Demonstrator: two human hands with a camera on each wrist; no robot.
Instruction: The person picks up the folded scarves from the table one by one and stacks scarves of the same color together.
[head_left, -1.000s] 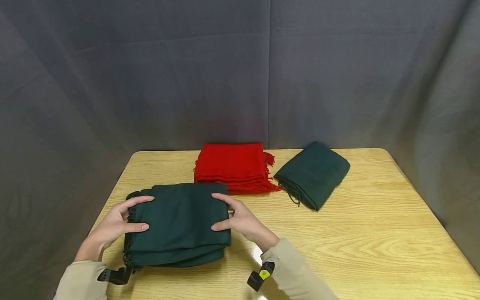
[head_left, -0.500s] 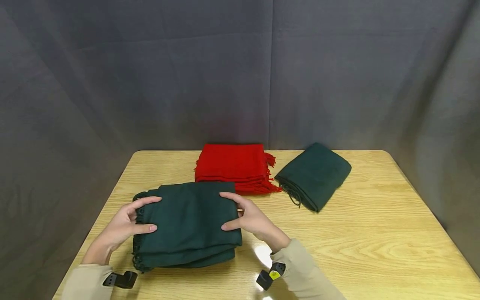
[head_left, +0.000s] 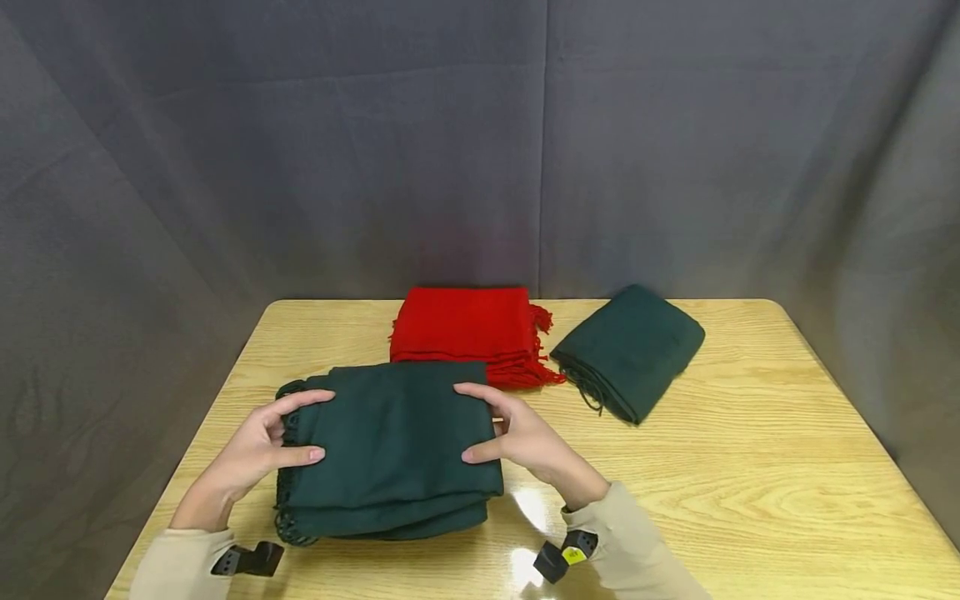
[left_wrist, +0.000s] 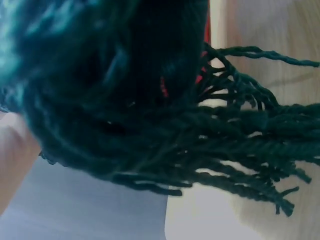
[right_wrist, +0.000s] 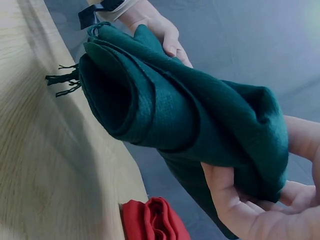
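Both hands hold a folded dark green fringed scarf (head_left: 397, 442) over the front left of the table. My left hand (head_left: 258, 450) grips its left end, where the fringe hangs, with thumb and a finger on top. On the right end, my right hand (head_left: 525, 437) pinches the folds, thumb above and other fingers underneath. Dark green fringe strands (left_wrist: 235, 145) fill much of the left wrist view. The right wrist view shows the scarf's rolled layers (right_wrist: 165, 105) raised off the wood, with the right fingers (right_wrist: 225, 190) curled beneath.
A folded red fringed scarf (head_left: 461, 325) lies at the back middle of the wooden table (head_left: 750, 450), partly covered in view by the held one. Right of it lies another folded dark green cloth (head_left: 630, 354), turned askew. A grey curtain (head_left: 375, 167) hangs behind.
Both hands have shifted to the right together, carrying the held green scarf with them. The red scarf and the other green cloth stay where they were.
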